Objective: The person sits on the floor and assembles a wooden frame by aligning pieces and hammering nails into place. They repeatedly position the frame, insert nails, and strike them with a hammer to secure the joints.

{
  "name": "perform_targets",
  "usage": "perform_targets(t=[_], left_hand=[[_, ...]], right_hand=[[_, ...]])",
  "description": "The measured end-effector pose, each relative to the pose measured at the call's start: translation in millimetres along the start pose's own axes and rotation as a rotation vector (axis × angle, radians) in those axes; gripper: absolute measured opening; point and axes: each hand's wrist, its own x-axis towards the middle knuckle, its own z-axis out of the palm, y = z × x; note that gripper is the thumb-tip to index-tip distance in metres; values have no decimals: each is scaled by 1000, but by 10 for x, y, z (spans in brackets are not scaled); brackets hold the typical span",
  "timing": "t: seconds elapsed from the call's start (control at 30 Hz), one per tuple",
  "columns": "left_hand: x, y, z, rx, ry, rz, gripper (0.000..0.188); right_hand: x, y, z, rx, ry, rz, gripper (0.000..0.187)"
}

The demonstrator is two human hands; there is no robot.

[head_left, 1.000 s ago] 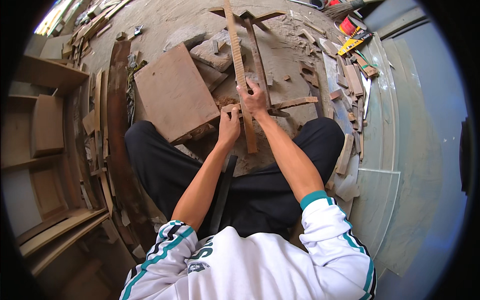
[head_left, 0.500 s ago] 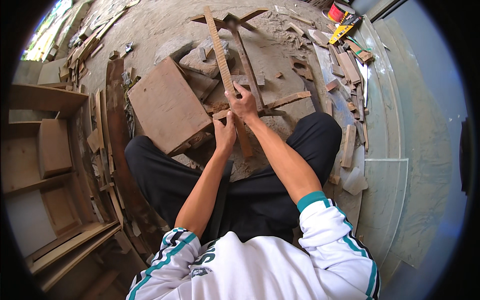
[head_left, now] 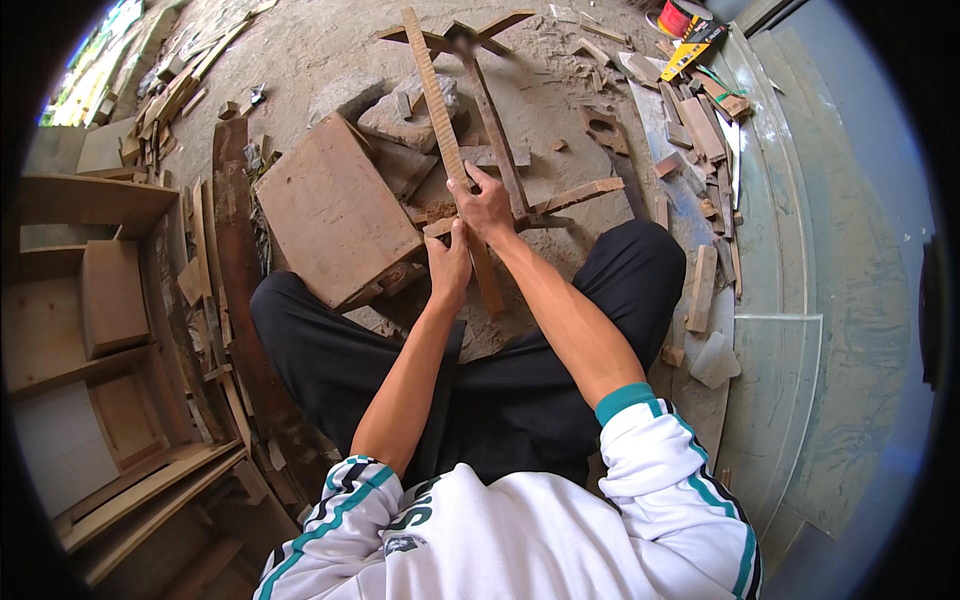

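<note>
A long wooden strip with fine cross marks slants away from me, its far end pointing up and left. My right hand is closed around it. A darker length of wood runs on below that hand, roughly in line; whether it is the same piece I cannot tell. Just left and nearer, my left hand pinches the end of a small wood piece, thumb on top; its fingertips are partly hidden. Behind the strip lies a wooden frame with crossed legs at its far end.
A brown wooden box sits left of my hands, with stones behind it. Wood offcuts and a yellow-handled saw lie to the right beside glass sheets. Wooden cabinets stand at the left.
The strip's far end has shifted slightly left and up. Both hands keep nearly the same place and hold; the view has moved a little.
</note>
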Motion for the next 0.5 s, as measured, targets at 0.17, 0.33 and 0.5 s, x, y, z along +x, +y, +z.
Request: perform_targets(t=[0.17, 0.33, 0.5], left_hand=[[70, -119, -5, -21, -4, 1, 30], [77, -148, 36, -67, 21, 29, 33], [55, -99, 38, -109, 28, -29, 35]], right_hand=[[-7, -14, 16, 7, -6, 8, 68], [-1, 0, 36, 27, 19, 22, 65], [-19, -14, 42, 31, 19, 44, 65]])
